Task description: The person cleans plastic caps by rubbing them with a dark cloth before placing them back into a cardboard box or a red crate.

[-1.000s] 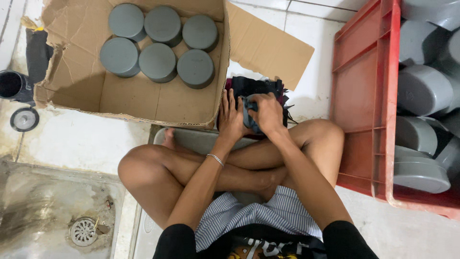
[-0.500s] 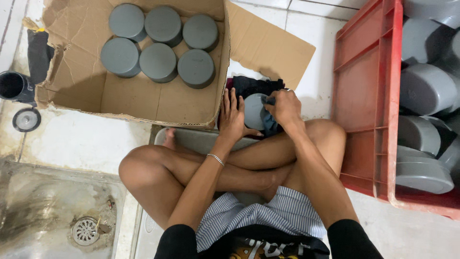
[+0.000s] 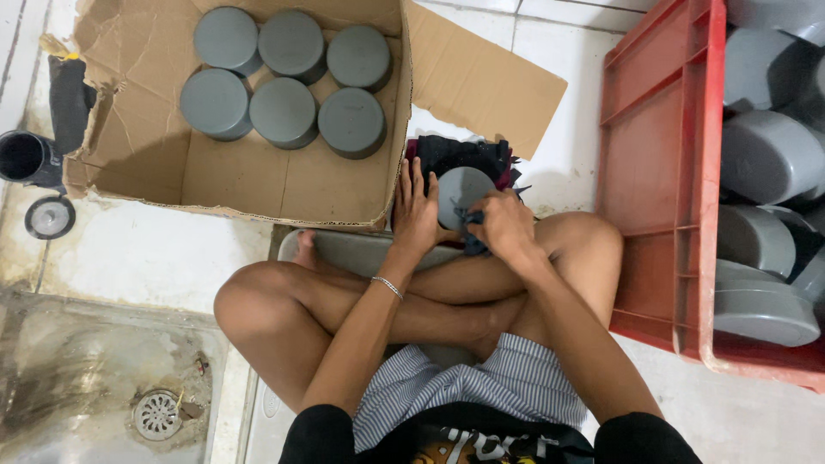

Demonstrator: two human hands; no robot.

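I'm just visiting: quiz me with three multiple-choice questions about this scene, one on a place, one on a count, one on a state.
1. Where is the red crate?
A. on the person's right
B. on the person's left
C. inside the cardboard box

2. How many grey caps stand in the cardboard box?
A. three
B. six
C. nine

3. What is happening with the grey cap at the hands?
A. it lies untouched
B. both hands are on it
C. it sits in the floor drain

Answers: 1 A, the crate fills the right side. 2 B, two rows of three. 3 B, left hand steadies it, right hand presses a dark cloth against it.
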